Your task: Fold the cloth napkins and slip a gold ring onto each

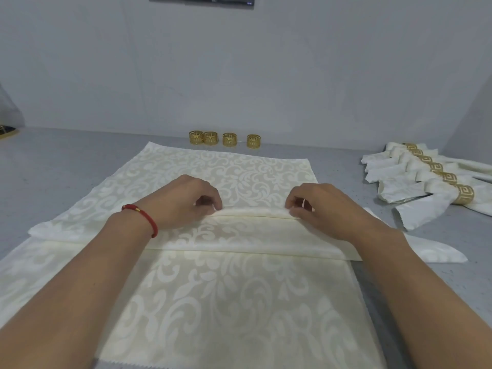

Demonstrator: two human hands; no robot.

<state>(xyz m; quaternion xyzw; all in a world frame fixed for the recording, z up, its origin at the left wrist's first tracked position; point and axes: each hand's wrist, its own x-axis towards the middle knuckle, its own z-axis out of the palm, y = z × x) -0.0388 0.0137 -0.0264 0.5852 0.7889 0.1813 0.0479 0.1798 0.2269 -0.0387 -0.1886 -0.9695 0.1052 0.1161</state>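
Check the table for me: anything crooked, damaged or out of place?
Nothing stands out. Both hands, left and right, pinch a straight pleat in the napkin. Four gold rings stand in a row behind it, and the finished napkins lie fanned at the right, each ringed.

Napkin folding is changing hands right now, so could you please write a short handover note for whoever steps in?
Left hand and right hand each pinch the raised pleat of the napkin being folded, spread flat mid-table.
Another flat napkin lies beneath it, nearer the person.
Four loose gold rings stand in a row at the back.
Done: a pile of finished ringed napkins at far right.
Left: finish pleating this napkin, ring it, then do the one beneath.
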